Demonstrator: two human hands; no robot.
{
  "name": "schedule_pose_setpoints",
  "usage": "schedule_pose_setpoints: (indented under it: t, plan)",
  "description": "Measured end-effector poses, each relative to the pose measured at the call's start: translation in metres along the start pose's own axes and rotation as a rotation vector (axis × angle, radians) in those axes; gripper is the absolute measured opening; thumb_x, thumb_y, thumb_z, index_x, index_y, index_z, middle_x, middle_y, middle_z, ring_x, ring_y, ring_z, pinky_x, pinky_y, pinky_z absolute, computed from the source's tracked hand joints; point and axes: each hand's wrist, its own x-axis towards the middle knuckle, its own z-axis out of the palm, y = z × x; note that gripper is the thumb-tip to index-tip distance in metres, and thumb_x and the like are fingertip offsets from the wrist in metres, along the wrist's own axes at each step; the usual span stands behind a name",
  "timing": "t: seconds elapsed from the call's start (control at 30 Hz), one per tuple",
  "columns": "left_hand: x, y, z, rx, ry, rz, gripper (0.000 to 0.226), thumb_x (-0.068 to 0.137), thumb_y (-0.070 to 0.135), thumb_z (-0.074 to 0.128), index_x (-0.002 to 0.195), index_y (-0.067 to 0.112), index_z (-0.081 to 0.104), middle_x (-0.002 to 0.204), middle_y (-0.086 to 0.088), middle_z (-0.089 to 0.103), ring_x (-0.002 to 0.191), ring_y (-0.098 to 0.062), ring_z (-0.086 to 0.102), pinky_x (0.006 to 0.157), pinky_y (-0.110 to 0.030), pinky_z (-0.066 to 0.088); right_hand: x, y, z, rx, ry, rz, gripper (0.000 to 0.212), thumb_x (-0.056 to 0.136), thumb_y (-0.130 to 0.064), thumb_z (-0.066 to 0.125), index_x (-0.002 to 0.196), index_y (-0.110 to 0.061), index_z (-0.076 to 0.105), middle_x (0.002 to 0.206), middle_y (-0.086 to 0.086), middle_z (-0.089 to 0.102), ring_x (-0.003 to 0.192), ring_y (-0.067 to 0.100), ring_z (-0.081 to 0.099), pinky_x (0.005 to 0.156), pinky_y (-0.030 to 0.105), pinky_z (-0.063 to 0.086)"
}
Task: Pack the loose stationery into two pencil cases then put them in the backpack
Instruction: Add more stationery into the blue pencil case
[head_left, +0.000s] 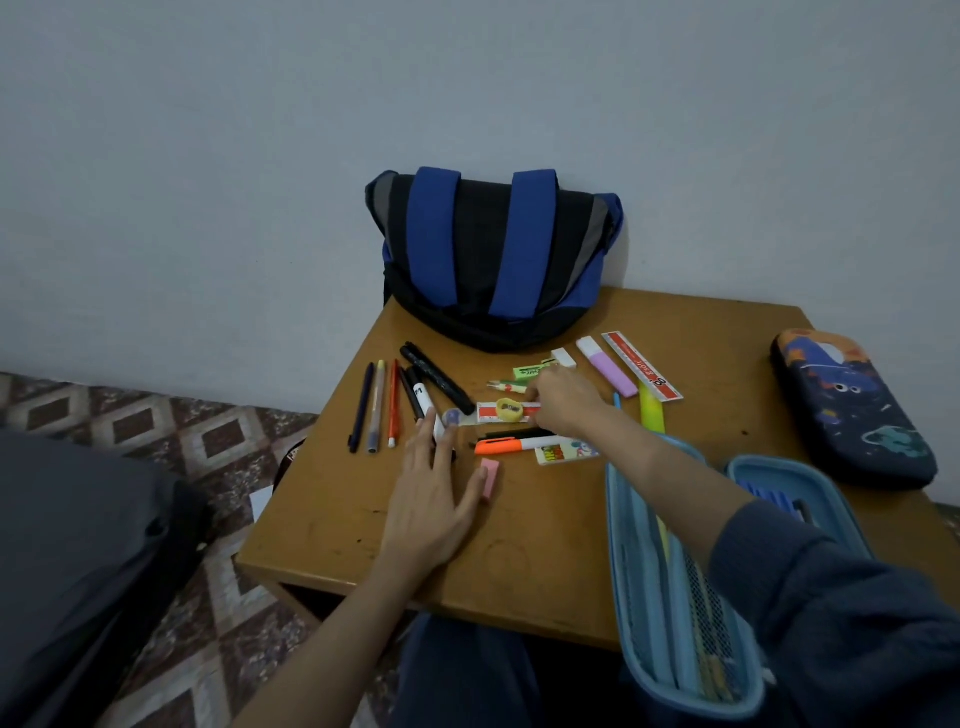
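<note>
Fingers of my left hand (431, 499) lie straight and spread on the table (337, 545), their tips touching the white marker (428, 410) and the thumb against the pink eraser (490, 478). My right hand (563, 402) curls down beside the yellow sharpener (509, 410); I cannot tell what it grips. The open blue pencil case (649, 571) overhangs the near edge, the backpack (493, 260) stands at the far edge, and bare wood lies front left.

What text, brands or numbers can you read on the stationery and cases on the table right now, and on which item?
Nothing reads cleanly.
red ruler: white lettering, too blurred.
black marker: dark mark on white label, unreadable.
green eraser: black print, too small.
printed eraser: coloured lettering, blurred.
dark pencil case: pictures only, no words seen.
</note>
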Motion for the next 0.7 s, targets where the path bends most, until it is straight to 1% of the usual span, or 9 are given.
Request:
schedule_pose_setpoints:
  t: [0.13,0.3,0.4,0.47,0.57,0.6,0.7]
  plan:
    - [-0.001,0.002,-0.002,-0.019,-0.016,-0.011,0.079,0.082,0.066,0.018,0.150,0.028,0.006,0.158,0.007,-0.006,0.145,-0.012,-0.001,0.116,-0.036,0.019,-0.001,0.000,-0.005,-0.022,-0.007,-0.009,0.024,0.084,-0.017,0.064,0.106,-0.009,0.065,0.113,0.010,0.061,0.102,0.026,0.057,0.080,0.035,0.049]
    - [-0.001,0.001,-0.002,-0.022,-0.015,-0.010,0.075,0.086,0.065,0.023,0.150,0.029,0.009,0.158,0.008,-0.006,0.145,-0.013,0.000,0.113,-0.034,0.020,-0.006,-0.001,-0.008,-0.017,0.042,-0.008,0.024,0.084,-0.019,0.065,0.105,-0.009,0.060,0.113,0.011,0.060,0.102,0.026,0.056,0.075,0.034,0.045]
    - [-0.001,0.001,-0.002,-0.017,-0.015,-0.007,0.070,0.090,0.061,0.029,0.150,0.029,0.010,0.158,0.008,-0.005,0.145,-0.013,0.000,0.113,-0.034,0.021,-0.007,0.002,-0.009,0.005,0.103,0.007,0.014,0.084,-0.012,0.061,0.098,-0.009,0.063,0.107,0.011,0.063,0.098,0.026,0.058,0.070,0.032,0.046]
    - [0.000,0.001,-0.002,-0.013,-0.019,-0.009,0.070,0.090,0.060,0.030,0.150,0.028,0.010,0.158,0.008,-0.006,0.145,-0.013,0.000,0.113,-0.034,0.020,-0.007,0.004,-0.009,0.033,0.134,0.018,0.014,0.083,-0.007,0.059,0.095,-0.009,0.065,0.104,0.010,0.064,0.094,0.025,0.059,0.066,0.030,0.043]
    - [0.000,0.001,-0.002,-0.009,-0.028,-0.014,0.072,0.090,0.061,0.029,0.150,0.028,0.008,0.158,0.007,-0.005,0.145,-0.013,0.000,0.114,-0.034,0.020,-0.009,0.006,-0.010,0.097,0.170,0.022,0.018,0.086,-0.008,0.059,0.102,-0.010,0.068,0.106,0.008,0.065,0.094,0.022,0.060,0.072,0.030,0.050]
    - [0.000,0.001,-0.002,-0.010,-0.027,-0.011,0.071,0.090,0.061,0.029,0.150,0.028,0.009,0.158,0.007,-0.004,0.145,-0.013,0.000,0.114,-0.035,0.021,-0.010,0.007,-0.012,0.129,0.191,0.025,0.020,0.087,-0.008,0.058,0.104,-0.010,0.068,0.107,0.009,0.065,0.094,0.022,0.060,0.074,0.030,0.050]
    - [0.000,0.001,-0.002,-0.015,-0.022,0.006,0.069,0.091,0.059,0.031,0.149,0.027,0.013,0.158,0.005,-0.002,0.145,-0.014,0.003,0.113,-0.034,0.023,-0.015,0.009,-0.022,0.263,0.303,0.024,0.022,0.089,-0.009,0.054,0.106,-0.008,0.068,0.105,0.011,0.066,0.093,0.024,0.060,0.071,0.031,0.047]
